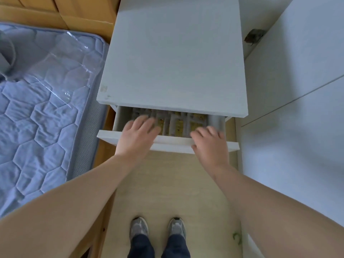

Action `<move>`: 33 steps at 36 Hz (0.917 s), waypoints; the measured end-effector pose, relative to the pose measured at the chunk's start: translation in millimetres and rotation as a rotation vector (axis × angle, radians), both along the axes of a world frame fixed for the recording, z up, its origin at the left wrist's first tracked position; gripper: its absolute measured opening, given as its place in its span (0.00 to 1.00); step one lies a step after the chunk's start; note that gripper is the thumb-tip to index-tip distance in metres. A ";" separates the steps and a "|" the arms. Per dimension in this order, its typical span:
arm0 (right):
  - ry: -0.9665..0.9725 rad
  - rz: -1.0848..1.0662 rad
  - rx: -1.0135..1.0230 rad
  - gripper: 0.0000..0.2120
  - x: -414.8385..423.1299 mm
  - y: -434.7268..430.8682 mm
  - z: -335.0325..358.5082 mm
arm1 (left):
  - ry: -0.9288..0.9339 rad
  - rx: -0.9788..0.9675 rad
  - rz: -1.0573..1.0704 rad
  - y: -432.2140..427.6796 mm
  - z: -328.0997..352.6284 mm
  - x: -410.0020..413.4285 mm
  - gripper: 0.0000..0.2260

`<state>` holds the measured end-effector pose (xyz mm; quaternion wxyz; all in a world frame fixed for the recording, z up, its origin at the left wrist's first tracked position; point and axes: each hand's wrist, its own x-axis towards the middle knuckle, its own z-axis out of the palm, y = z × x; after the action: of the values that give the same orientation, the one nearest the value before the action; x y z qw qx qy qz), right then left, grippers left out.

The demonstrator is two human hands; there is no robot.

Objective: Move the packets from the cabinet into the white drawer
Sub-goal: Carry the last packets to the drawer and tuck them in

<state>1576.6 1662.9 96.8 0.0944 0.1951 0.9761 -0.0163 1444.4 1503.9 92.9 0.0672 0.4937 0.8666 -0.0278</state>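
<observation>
Directly below, at the near edge of the view, two grey trainers (139, 229) and dark trouser legs stand on a pale wood floor (167, 183). A small green mark (236, 237) lies on the floor to the right of the feet. Two bare forearms reach forward from the lower corners.

The left hand (138, 135) stretches over the front panel of the white drawer (171, 144), with its fingers straight and spread wide, lying above the left side of the contents. It holds nothing that can be seen. The right hand (209, 144) rests over the right part of the same front panel, its fingers bent down into the drawer. Motion blur hides whether they hold anything.

The drawer is pulled partly out. Inside it, the packets (178, 125) stand in close rows, gold and pale in colour, between and beyond the two hands. Their details are too blurred to read.

Above the drawer, the flat top of the white unit (173, 62) covers its rear half. To the left lies a blue quilted mattress (37, 112) under clear plastic wrap, with wooden panels (55, 8) behind it. To the right are plain white surfaces, and a small dark object (254, 37) sits far back near the corner.
</observation>
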 end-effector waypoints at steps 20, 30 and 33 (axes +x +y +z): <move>0.343 -0.123 0.232 0.31 -68.7 46.2 -15.6 | 0.236 0.167 0.049 64.6 -20.0 -50.3 0.41; 0.439 -0.099 0.351 0.25 -77.6 47.8 -28.2 | 0.288 0.171 0.009 61.2 -24.1 -53.1 0.39; 0.428 -0.114 0.379 0.26 -77.6 45.2 -24.7 | 0.276 0.156 0.028 63.4 -21.9 -52.9 0.40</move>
<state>1499.0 1708.1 72.0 -0.1531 0.2562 0.9468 0.1204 1391.5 1567.4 71.0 -0.0905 0.4768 0.8739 -0.0269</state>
